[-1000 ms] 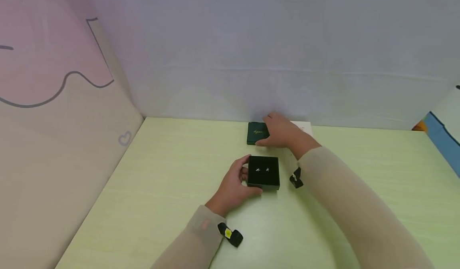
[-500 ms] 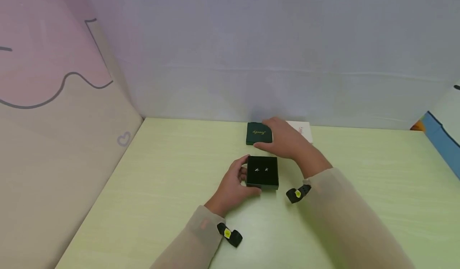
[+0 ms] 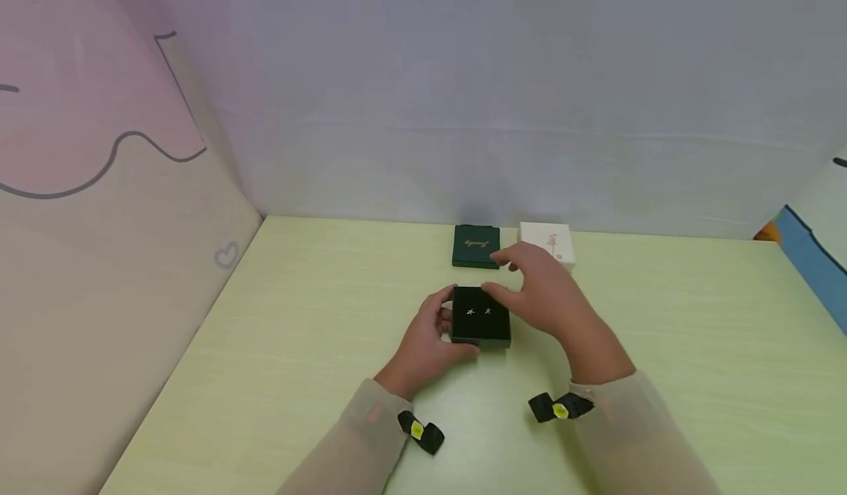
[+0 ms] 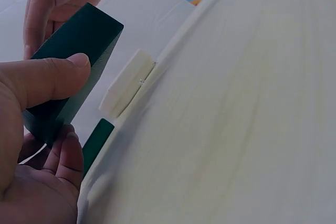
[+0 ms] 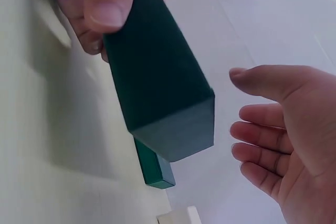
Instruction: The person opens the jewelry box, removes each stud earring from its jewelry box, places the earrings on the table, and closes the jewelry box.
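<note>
Though the box (image 5: 157, 66) is dark green, its starred insert (image 3: 480, 323) looks black.

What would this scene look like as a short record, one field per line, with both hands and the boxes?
Left hand: grips the dark green box at its side
Box contents: black insert with two small silvery star-shaped pieces
Right hand: beside the held box, holding nothing
Behind the held box: flat green piece with gold lettering
Right of that, apart: white box with reddish print, partly hidden by the right hand
Surface: pale yellow-green table
</note>
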The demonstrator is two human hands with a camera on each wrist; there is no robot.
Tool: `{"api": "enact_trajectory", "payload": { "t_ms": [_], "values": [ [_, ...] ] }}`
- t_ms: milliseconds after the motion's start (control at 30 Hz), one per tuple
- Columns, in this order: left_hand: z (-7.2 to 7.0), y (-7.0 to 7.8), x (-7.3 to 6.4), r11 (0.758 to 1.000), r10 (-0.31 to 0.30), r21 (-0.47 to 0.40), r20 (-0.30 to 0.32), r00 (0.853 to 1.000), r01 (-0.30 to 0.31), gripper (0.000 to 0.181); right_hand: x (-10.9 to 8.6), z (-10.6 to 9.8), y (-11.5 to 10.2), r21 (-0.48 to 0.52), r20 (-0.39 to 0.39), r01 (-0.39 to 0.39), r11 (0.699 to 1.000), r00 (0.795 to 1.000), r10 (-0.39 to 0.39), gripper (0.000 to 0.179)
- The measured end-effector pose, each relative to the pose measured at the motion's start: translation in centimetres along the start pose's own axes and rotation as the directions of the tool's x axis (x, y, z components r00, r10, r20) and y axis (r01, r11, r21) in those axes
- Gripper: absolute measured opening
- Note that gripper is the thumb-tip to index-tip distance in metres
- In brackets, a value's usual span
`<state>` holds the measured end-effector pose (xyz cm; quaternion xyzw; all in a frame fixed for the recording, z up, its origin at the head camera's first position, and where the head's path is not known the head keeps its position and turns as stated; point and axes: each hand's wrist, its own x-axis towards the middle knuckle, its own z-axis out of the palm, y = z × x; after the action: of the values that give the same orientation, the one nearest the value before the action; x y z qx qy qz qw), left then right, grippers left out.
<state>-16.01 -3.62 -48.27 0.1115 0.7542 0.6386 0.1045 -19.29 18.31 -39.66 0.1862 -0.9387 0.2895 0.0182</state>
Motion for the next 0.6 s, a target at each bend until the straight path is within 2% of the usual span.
{"api": "enact_trajectory", "payload": {
  "t_ms": [300, 600],
  "values": [
    [-0.1, -0.2, -0.2, 1.0, -0.008, -0.018, 0.012, 1.0, 0.008, 0.104, -2.3, 0.1, -0.8, -0.045, -0.016, 0.025, 0.999, 1.0, -0.025, 0.036],
    [-0.4, -0.7, -0.4, 0.999, -0.03, -0.015, 0.0, 1.0, 0.03, 0.1, -2.6, 1.5, -0.9, -0.085, -0.028, 0.098, 0.992, 0.994, -0.101, 0.027]
  ]
}}
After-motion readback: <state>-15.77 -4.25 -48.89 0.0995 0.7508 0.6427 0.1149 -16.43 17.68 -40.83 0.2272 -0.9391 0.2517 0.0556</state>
